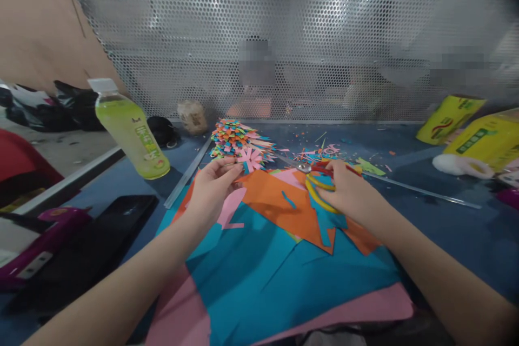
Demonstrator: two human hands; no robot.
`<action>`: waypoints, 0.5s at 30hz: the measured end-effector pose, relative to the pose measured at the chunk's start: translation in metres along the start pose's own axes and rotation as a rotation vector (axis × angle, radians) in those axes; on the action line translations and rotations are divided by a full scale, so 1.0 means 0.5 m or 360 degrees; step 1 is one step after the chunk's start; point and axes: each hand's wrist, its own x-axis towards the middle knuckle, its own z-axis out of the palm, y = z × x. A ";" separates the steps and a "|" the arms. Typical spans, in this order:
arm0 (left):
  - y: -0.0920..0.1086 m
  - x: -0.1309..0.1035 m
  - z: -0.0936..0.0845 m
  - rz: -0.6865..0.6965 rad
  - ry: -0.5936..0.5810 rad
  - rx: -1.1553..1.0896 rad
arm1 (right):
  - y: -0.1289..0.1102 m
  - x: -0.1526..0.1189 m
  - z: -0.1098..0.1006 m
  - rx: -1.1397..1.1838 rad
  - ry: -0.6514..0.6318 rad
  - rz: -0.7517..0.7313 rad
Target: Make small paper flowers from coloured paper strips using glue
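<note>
Between its thumb and fingers my left hand (217, 186) pinches a pink paper flower (251, 158) with several narrow petals. My right hand (343, 189) is closed round the scissors (322, 194), which have yellow and red handles; their blades point left toward the flower. Under both hands lie overlapping sheets of coloured paper: a large blue sheet (275, 270), an orange sheet (275, 205) and a pink sheet (178, 308) at the bottom. Just behind the flower stands a pile of layered coloured paper cutouts (235, 138).
Paper scraps (320, 154) are strewn behind the scissors. A drink bottle (132, 130) stands at the left, near a black phone (93, 243) and a purple tool (44, 243). Yellow packages (450, 119) are at the right. A perforated metal screen (284, 11) borders the table's back.
</note>
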 end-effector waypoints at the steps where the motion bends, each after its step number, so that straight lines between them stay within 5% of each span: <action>1: 0.001 0.000 0.000 -0.0003 0.0004 -0.0020 | 0.000 0.001 0.000 0.0115 0.0104 -0.0044; 6: 0.010 -0.003 0.003 -0.0007 -0.0036 -0.0039 | -0.007 -0.004 0.004 0.0497 0.0259 -0.0496; 15: 0.011 -0.001 -0.002 0.0159 -0.0054 0.0188 | -0.018 -0.012 0.002 0.0073 0.0272 -0.0679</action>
